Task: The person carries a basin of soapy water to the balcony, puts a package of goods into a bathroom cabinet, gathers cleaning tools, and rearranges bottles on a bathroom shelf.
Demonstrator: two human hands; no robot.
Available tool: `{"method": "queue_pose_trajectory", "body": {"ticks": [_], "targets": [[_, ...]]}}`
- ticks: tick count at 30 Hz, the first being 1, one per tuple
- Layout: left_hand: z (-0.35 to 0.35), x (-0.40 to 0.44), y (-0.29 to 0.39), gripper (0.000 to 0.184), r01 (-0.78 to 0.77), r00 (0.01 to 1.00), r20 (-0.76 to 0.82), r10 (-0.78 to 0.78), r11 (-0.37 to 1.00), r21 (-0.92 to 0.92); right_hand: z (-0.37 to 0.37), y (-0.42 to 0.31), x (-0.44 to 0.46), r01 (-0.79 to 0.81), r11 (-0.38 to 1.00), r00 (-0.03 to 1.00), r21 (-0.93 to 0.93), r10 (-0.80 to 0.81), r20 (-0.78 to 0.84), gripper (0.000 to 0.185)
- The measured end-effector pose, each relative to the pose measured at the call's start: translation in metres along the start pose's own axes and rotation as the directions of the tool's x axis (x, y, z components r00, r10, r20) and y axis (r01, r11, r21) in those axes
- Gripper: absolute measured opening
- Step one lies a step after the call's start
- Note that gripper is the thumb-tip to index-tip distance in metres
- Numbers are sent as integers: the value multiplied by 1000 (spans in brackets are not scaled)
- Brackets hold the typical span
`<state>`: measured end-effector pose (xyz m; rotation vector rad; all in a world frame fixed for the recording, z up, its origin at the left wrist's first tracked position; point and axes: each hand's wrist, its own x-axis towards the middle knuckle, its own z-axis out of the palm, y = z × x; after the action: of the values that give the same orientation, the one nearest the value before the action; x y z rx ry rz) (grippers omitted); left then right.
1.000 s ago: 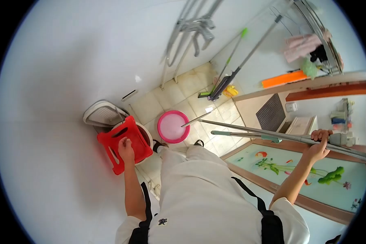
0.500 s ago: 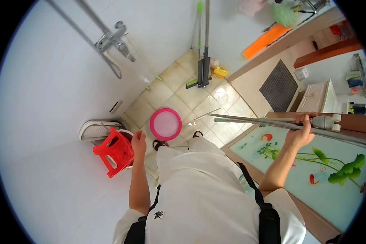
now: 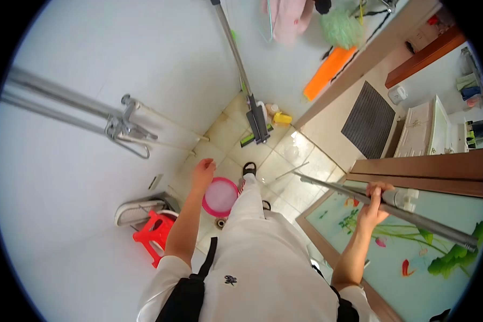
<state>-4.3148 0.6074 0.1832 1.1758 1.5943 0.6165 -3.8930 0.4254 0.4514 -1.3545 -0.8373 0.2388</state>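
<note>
My right hand [image 3: 376,205] is closed round a bundle of long grey metal poles [image 3: 413,217], which slant down and left over the tiles. A pale plastic fitting [image 3: 401,199] shows beside its fingers. My left hand [image 3: 204,170] hangs over the floor with its fingers curled, and I cannot make out anything in it. Just below it stands a pink basin [image 3: 220,197] of cloudy liquid. Farther left and lower is a red plastic stool [image 3: 154,234], apart from my hand.
A flat mop [image 3: 256,121] leans in the corner near a yellow bottle [image 3: 282,118]. Shower taps [image 3: 124,130] stick out from the left wall. A dark mat [image 3: 368,121] lies beyond the doorway. The painted glass door [image 3: 408,241] stands at the right.
My view has turned, and one foot has stepped forward past the basin. My left hand has moved off the red stool to beside the basin. My right hand still holds the poles.
</note>
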Motion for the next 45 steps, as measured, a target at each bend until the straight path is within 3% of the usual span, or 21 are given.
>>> {"method": "queue_pose_trajectory", "body": {"ticks": [3,4,6,7,10,12,16,19,22,25,26,27,29,31,35,37,41,42,43,45], "targets": [[33,106,19,33,-55,997,41,61,988,-144,13,17,14,-53,996,999,-70,53,-4,9],[46,148,20,39,1,997,76,10,989,-151,23,20,21,-67,992,998,-107,66,-21,9],[75,240,5,44,3,998,66,-2,1000,-14,33,34,35,-140,983,990,-116,137,-33,7],[89,285,12,47,0,998,57,-2,999,46,41,46,42,-94,990,996,-104,93,-13,7],[116,359,89,64,-64,998,45,51,937,344,76,62,70,-163,979,986,-120,156,-66,12],[141,418,126,64,-50,995,-75,66,978,201,98,66,84,-244,956,964,-165,220,-151,11],[180,530,180,65,-144,981,-137,139,989,-25,108,62,98,-286,915,952,-285,237,-194,11],[220,605,185,59,-233,841,-467,274,962,144,113,61,106,-278,877,953,-391,203,-224,10],[197,620,214,51,-108,994,0,109,991,-84,121,61,112,-361,879,924,-312,290,-251,7],[200,650,174,39,-152,983,119,139,983,105,89,106,103,-351,888,927,-298,284,-243,16],[195,632,169,35,-154,983,84,166,979,-135,130,83,119,-316,817,948,-482,257,-186,5],[188,605,172,30,-155,984,30,178,920,-360,151,85,130,-374,888,921,-268,321,-220,10],[173,607,125,17,-210,977,-111,180,757,-619,155,82,136,-340,897,939,-281,310,-148,11],[107,481,212,15,-188,967,-239,92,889,-417,154,85,137,-300,918,952,-261,270,-145,19],[42,388,183,16,-380,905,-389,173,739,-556,139,88,142,-237,939,967,-249,252,27,14],[15,320,205,16,-401,876,-460,146,749,-527,135,86,133,-212,961,973,-178,224,54,15],[2,197,250,18,-414,838,-512,189,831,-372,131,75,126,-125,987,989,-97,131,61,17],[2,168,250,18,-417,832,-505,231,859,-295,126,70,118,-159,968,987,-195,160,-9,15],[6,134,258,19,-418,825,-496,270,883,-214,118,63,115,-85,984,992,-154,98,80,13],[15,60,281,13,-447,859,-398,321,849,-280,100,49,103,-41,997,986,-67,51,160,14]]}}
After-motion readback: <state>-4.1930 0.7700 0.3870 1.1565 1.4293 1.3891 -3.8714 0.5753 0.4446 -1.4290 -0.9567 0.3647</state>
